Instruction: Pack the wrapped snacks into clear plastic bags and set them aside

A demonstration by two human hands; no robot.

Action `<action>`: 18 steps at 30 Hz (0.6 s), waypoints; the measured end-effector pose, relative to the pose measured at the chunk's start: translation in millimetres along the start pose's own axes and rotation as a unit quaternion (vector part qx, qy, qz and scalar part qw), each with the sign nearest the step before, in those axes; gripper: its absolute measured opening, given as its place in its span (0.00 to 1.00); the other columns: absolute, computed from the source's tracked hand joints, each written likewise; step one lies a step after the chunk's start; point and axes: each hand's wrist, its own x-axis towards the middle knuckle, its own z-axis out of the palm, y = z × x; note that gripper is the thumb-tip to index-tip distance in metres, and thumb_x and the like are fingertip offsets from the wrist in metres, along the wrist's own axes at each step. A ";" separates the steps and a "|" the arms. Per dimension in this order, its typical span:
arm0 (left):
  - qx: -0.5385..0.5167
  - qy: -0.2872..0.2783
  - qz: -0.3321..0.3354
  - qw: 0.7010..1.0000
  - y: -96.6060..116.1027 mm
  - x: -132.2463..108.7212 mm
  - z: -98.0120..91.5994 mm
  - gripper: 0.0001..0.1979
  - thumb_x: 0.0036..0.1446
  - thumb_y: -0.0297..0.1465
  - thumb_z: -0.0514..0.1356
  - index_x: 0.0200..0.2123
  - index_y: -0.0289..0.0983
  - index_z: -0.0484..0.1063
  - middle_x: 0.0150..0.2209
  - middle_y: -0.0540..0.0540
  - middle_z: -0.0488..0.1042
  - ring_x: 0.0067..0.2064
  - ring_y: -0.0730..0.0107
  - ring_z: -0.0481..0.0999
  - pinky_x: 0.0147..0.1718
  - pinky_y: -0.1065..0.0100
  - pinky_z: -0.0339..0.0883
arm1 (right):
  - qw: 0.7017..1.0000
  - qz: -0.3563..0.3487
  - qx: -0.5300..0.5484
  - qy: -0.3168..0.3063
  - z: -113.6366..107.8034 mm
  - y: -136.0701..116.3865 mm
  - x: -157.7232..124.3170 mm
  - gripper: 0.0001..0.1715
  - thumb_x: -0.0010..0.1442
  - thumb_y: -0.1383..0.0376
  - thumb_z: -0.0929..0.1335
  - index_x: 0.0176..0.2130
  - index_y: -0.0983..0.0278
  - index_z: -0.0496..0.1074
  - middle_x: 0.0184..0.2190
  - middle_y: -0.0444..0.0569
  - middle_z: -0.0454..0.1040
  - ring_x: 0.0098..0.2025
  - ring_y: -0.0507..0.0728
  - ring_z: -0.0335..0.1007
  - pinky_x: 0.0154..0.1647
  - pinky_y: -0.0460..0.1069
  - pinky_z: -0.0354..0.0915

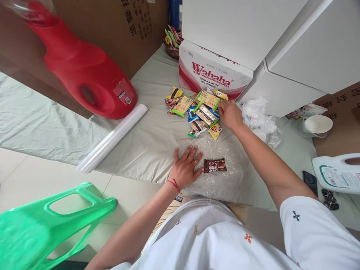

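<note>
My left hand [185,167] lies flat with fingers spread on the edge of a sheet of clear plastic wrap [225,176] laid on the pale cloth. A brown cocoa snack packet [215,165] rests on that wrap just right of my left fingertips. My right hand [230,113] reaches forward to the right side of a pile of small snack packets [198,110]. Its fingers are curled onto a packet at the pile's edge; which packet I cannot make out.
A red detergent jug [84,71] lies at the back left with a roll of clear wrap [112,138] beside it. A Wahaha carton [213,75] and white boxes [281,45] stand behind the pile. Crumpled plastic [260,118], a paper bowl [318,124], a white jug [337,173] sit right; a green stool [47,221] lower left.
</note>
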 end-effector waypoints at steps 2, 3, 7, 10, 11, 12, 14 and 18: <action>0.002 0.001 -0.001 1.000 0.0 -0.2 0.2 0.31 0.71 0.50 0.48 0.72 0.47 0.60 0.76 0.43 0.52 0.76 0.47 0.51 0.71 0.29 0.26 | 0.998 0.029 0.024 0.054 5.6 -16.5 11.9 0.30 0.72 0.61 0.57 0.67 0.67 0.66 0.63 0.62 0.69 0.63 0.71 0.58 0.63 0.63 0.60; 0.002 0.001 -0.001 1.000 -0.1 -0.3 0.3 0.31 0.71 0.50 0.48 0.72 0.47 0.60 0.76 0.43 0.52 0.76 0.47 0.51 0.71 0.29 0.26 | 0.996 0.037 0.031 0.072 10.3 -26.2 16.0 0.31 0.72 0.60 0.58 0.68 0.69 0.64 0.65 0.63 0.66 0.64 0.72 0.57 0.64 0.65 0.58; 0.004 0.000 0.000 1.000 -0.5 -0.5 0.5 0.31 0.71 0.50 0.48 0.73 0.47 0.59 0.76 0.43 0.52 0.76 0.47 0.51 0.71 0.30 0.26 | 0.999 -0.037 0.025 0.000 33.6 -69.5 7.3 0.27 0.69 0.62 0.62 0.61 0.71 0.71 0.64 0.66 0.66 0.64 0.73 0.57 0.66 0.65 0.56; 0.003 0.000 -0.001 1.000 -0.5 -0.5 0.3 0.32 0.71 0.50 0.48 0.73 0.47 0.59 0.76 0.43 0.53 0.76 0.47 0.51 0.71 0.30 0.26 | 0.993 -0.100 0.016 -0.060 42.8 -91.7 -16.0 0.26 0.69 0.66 0.60 0.61 0.70 0.71 0.60 0.64 0.70 0.59 0.70 0.63 0.63 0.61 0.60; 0.003 -0.001 -0.001 1.000 -0.4 -0.5 0.0 0.32 0.71 0.50 0.48 0.73 0.47 0.59 0.76 0.43 0.53 0.76 0.47 0.51 0.71 0.30 0.26 | 0.992 -0.108 0.019 -0.060 43.0 -93.6 -21.8 0.26 0.69 0.65 0.60 0.62 0.69 0.70 0.59 0.63 0.71 0.58 0.70 0.64 0.62 0.60 0.61; 0.002 -0.002 0.000 1.000 -0.3 -0.4 -0.4 0.31 0.71 0.50 0.48 0.72 0.47 0.60 0.76 0.43 0.53 0.76 0.46 0.51 0.71 0.30 0.26 | 0.992 -0.112 0.026 -0.053 42.0 -91.7 -25.1 0.26 0.70 0.64 0.60 0.62 0.69 0.70 0.59 0.62 0.71 0.57 0.70 0.64 0.62 0.60 0.61; 0.001 -0.002 -0.001 1.000 0.0 -0.3 -1.0 0.31 0.71 0.50 0.48 0.72 0.48 0.60 0.76 0.43 0.53 0.76 0.46 0.51 0.71 0.30 0.26 | 0.993 -0.110 0.041 -0.031 37.6 -77.2 -23.5 0.26 0.70 0.63 0.60 0.61 0.69 0.72 0.60 0.61 0.72 0.58 0.70 0.63 0.62 0.59 0.61; -0.002 -0.002 -0.004 1.000 -0.1 -0.2 -0.7 0.32 0.71 0.51 0.48 0.73 0.47 0.59 0.76 0.43 0.53 0.76 0.47 0.51 0.71 0.30 0.25 | 0.999 -0.032 0.037 -0.001 26.0 -22.9 -1.1 0.28 0.70 0.65 0.58 0.64 0.69 0.70 0.65 0.60 0.68 0.62 0.70 0.60 0.65 0.62 0.58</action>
